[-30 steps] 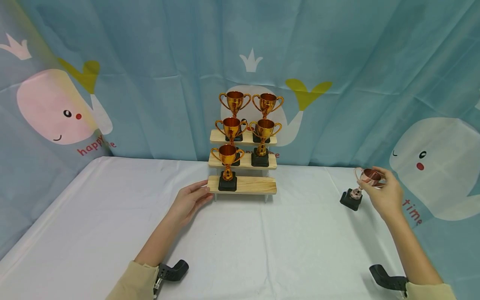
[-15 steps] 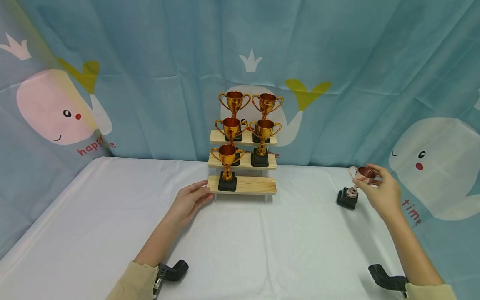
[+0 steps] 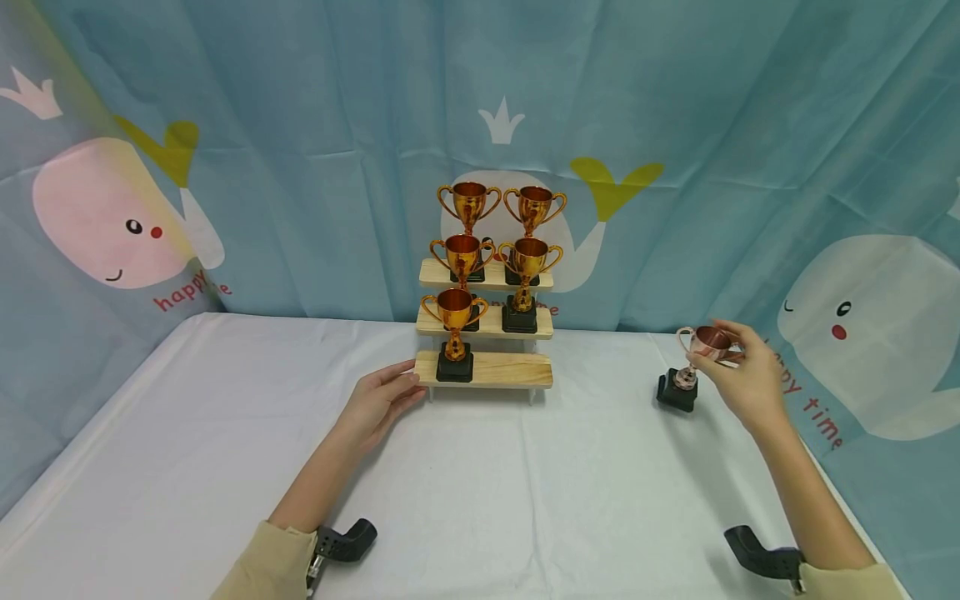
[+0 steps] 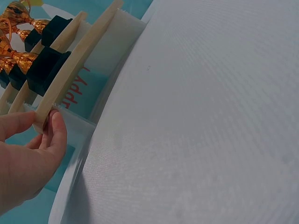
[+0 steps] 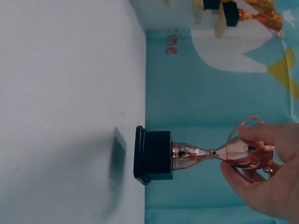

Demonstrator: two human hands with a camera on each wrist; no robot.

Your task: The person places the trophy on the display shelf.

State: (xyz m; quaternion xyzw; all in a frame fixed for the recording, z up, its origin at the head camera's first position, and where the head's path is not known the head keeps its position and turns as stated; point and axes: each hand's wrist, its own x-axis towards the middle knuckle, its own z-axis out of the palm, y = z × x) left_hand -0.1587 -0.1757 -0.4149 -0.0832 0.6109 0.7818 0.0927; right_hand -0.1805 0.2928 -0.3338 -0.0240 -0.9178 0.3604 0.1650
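My left hand (image 3: 378,406) pinches the left end of the lowest wooden shelf (image 3: 513,371) of a three-tier display stand, thumb above and fingers below, as the left wrist view shows. One gold trophy cup (image 3: 455,310) on a black base stands at the left of that shelf. Two more gold trophies stand on each of the two higher tiers. Off to the right, my right hand (image 3: 746,379) grips a rose-coloured trophy cup (image 5: 236,154) by its bowl between thumb and fingers. Its black base (image 5: 156,155) hangs above the white cloth, slightly tilted, with a shadow apart from it.
A white cloth (image 3: 465,500) covers the table. Behind it hangs a blue curtain (image 3: 300,225) printed with whales and crowns, close at the stand's back. Each wrist carries a black camera mount (image 3: 348,542).
My right hand has carried the rose-coloured trophy left, toward the stand, and slightly up in the head view. My left hand and the stand have stayed put.
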